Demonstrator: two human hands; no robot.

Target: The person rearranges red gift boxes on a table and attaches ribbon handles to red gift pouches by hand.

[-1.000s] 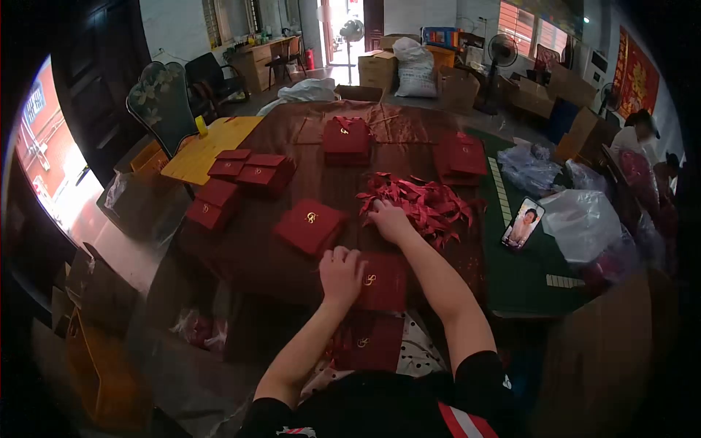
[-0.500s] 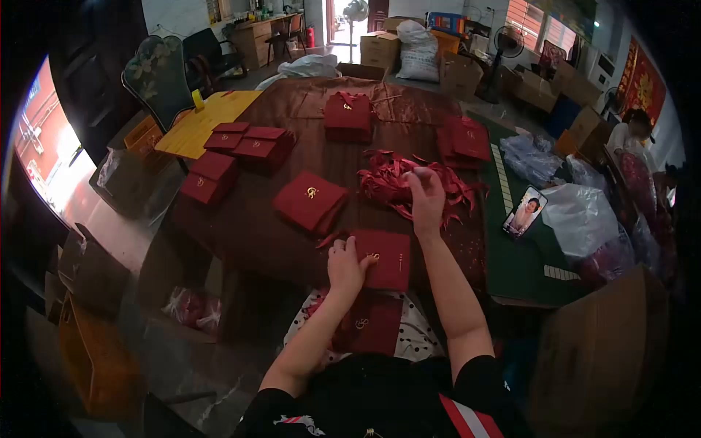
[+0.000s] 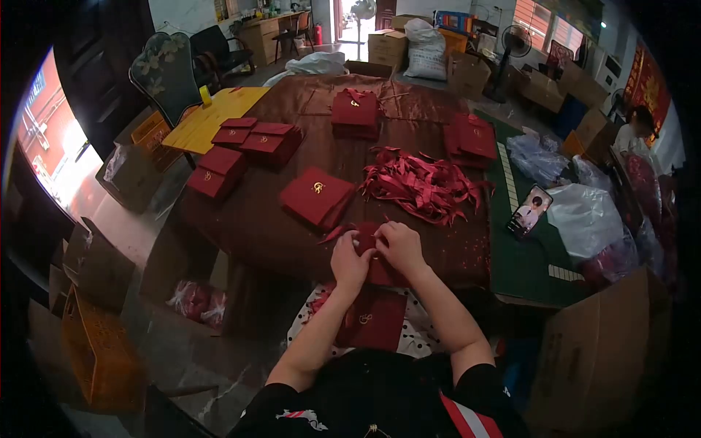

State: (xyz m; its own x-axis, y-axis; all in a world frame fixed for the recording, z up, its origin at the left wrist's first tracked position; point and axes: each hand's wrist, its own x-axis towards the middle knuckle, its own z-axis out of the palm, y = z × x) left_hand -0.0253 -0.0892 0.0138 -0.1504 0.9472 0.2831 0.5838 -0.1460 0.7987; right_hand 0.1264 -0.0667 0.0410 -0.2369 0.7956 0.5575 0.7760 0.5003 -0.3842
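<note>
Both my hands meet over a dark red box (image 3: 380, 274) with a gold emblem at the near edge of the brown table (image 3: 255, 233). My left hand (image 3: 349, 261) rests on the box's left part. Against its top, my right hand (image 3: 398, 247) pinches a red ribbon (image 3: 337, 233) whose end sticks out to the left. Another red box (image 3: 372, 321) lies on my lap below. A heap of red ribbons (image 3: 427, 186) sits just beyond my hands, and a closed red box (image 3: 316, 197) lies to the left of it.
Stacks of red boxes stand at the left (image 3: 219, 171), far middle (image 3: 355, 111) and far right (image 3: 471, 137). A phone (image 3: 531, 212) and plastic bags (image 3: 584, 219) lie on the green mat to the right. Cardboard cartons (image 3: 599, 350) stand by my right; a person sits far right.
My right hand has come back from the ribbon heap with a ribbon and joined the left hand on the box near the table edge.
</note>
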